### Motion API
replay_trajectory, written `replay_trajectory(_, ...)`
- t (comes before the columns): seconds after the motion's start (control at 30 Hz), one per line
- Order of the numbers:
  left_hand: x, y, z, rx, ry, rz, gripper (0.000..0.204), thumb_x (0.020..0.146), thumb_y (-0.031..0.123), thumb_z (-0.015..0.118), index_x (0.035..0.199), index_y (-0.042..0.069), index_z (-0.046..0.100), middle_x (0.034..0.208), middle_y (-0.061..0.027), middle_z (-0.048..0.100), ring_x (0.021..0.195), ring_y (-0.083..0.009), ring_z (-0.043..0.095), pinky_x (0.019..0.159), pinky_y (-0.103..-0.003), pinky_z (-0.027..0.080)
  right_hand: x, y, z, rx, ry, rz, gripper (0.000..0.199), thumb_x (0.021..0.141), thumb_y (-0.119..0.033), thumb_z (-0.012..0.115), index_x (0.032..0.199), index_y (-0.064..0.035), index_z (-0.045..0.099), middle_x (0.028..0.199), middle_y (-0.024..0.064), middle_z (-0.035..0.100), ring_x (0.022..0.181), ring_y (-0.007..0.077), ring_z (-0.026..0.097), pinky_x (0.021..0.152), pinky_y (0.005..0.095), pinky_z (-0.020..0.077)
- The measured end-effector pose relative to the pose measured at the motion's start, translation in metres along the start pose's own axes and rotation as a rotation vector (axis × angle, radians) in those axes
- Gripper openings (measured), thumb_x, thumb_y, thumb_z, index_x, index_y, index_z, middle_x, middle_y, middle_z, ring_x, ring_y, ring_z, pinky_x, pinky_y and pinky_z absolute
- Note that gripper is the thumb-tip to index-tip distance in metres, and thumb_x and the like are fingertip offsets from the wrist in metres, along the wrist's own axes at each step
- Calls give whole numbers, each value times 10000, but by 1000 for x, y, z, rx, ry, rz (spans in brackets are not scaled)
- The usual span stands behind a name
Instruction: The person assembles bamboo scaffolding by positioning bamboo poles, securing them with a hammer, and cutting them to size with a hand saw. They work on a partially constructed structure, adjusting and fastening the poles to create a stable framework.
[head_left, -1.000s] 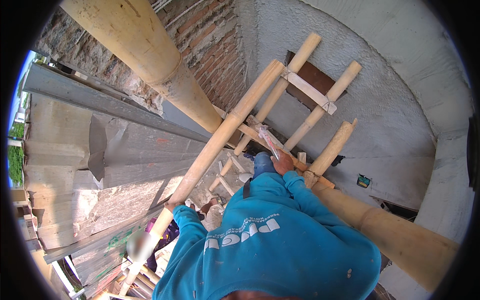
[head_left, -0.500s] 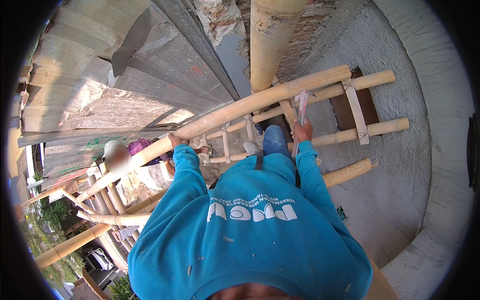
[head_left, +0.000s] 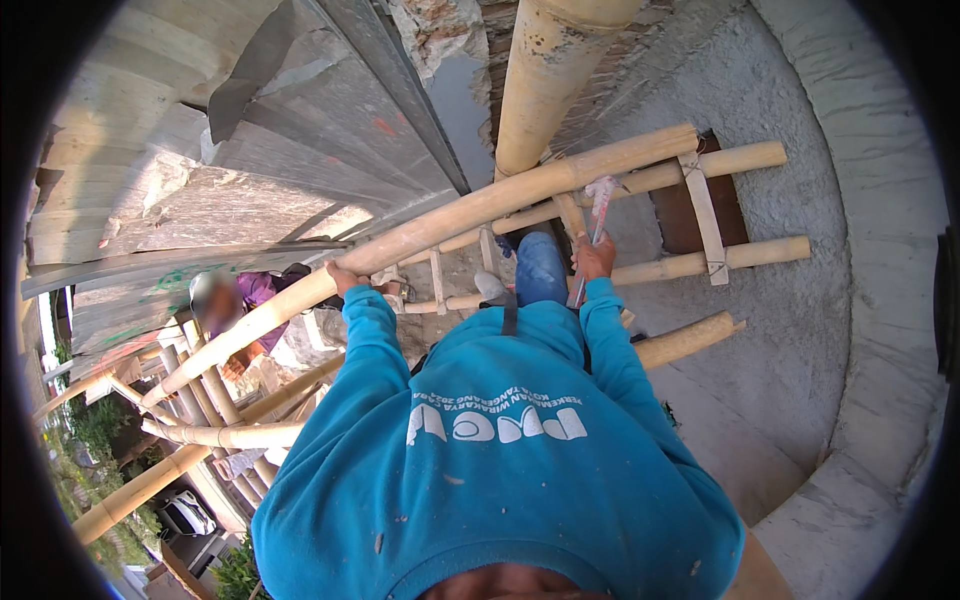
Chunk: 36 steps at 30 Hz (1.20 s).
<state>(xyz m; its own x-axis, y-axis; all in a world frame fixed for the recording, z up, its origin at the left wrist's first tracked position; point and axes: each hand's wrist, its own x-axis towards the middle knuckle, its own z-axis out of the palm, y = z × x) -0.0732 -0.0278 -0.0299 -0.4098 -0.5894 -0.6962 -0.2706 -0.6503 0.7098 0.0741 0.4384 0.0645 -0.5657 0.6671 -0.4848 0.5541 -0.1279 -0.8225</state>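
My left hand (head_left: 346,277) is closed round a long bamboo pole (head_left: 480,211), which slants across the view from lower left to upper right. In my right hand (head_left: 596,258) is a hammer (head_left: 600,210), gripped by its handle with the pale, dusty head pointing away from me. Beneath the hammer lies a bamboo ladder (head_left: 700,267) with flat wooden rungs. One rung (head_left: 571,214) runs just beside the hammer head. My leg in blue trousers (head_left: 540,268) shows between the ladder's rails; my feet are mostly hidden.
A thick upright bamboo post (head_left: 555,85) stands beyond the pole. Rusty metal sheets (head_left: 330,150) cover the left; a rough grey wall (head_left: 800,330) curves round the right. A co-worker in purple (head_left: 257,292) is below the pole, near more bamboo scaffolding (head_left: 225,437). A cut bamboo end (head_left: 690,340) juts out at right.
The view has shifted slightly. Both hands keep their hold on the pole and the hammer. The co-worker has moved a little, with the arm now lower beneath the pole.
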Motion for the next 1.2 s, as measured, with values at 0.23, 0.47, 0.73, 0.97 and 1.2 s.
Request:
replay_trajectory(0.23, 4, 4, 2, 0, 38, -51, 874, 813, 639, 666, 1336, -40, 499, 1193, -127, 626, 931, -279, 630, 799, -428, 541, 7, -14, -19, -102, -8, -31, 214, 943, -174, 640, 1027, 13, 581, 761, 102, 647, 473, 172, 576, 403, 346, 465)
replay_trajectory(0.47, 33, 6, -13, -40, -28, -33, 877, 829, 641, 641, 1369, -29, 473, 1238, -139, 615, 1006, -311, 628, 883, -484, 522, 63, -53, -43, 49, 260, -171, 298, 984, -249, 586, 1049, 39, 546, 693, 143, 627, 439, 208, 586, 377, 362, 472)
replay_trajectory(0.73, -28, 11, 7, 74, 109, -33, 866, 845, 656, 612, 1378, -8, 451, 1257, -173, 596, 1036, -358, 638, 905, -562, 523, 129, -45, -69, -395, 172, -154, 345, 1009, -271, 525, 1033, 72, 537, 638, 179, 612, 472, 261, 625, 432, 399, 499)
replay_trajectory(0.97, -19, 4, 1, 208, 135, -135, 1017, 767, 708, 693, 1325, -118, 491, 1186, -187, 624, 925, -312, 656, 783, -438, 558, 137, -41, -88, -399, 68, -168, 317, 1001, -212, 551, 1051, 98, 508, 659, 181, 634, 496, 250, 649, 405, 386, 485)
replay_trajectory(1.2, -22, 0, -20, 143, 32, -97, 980, 837, 698, 632, 1466, 2, 347, 1456, -203, 414, 1262, -450, 482, 1030, -720, 319, 140, -51, -98, -305, 19, -57, 297, 1008, -213, 540, 1122, 50, 466, 706, 161, 615, 455, 217, 576, 382, 379, 498)
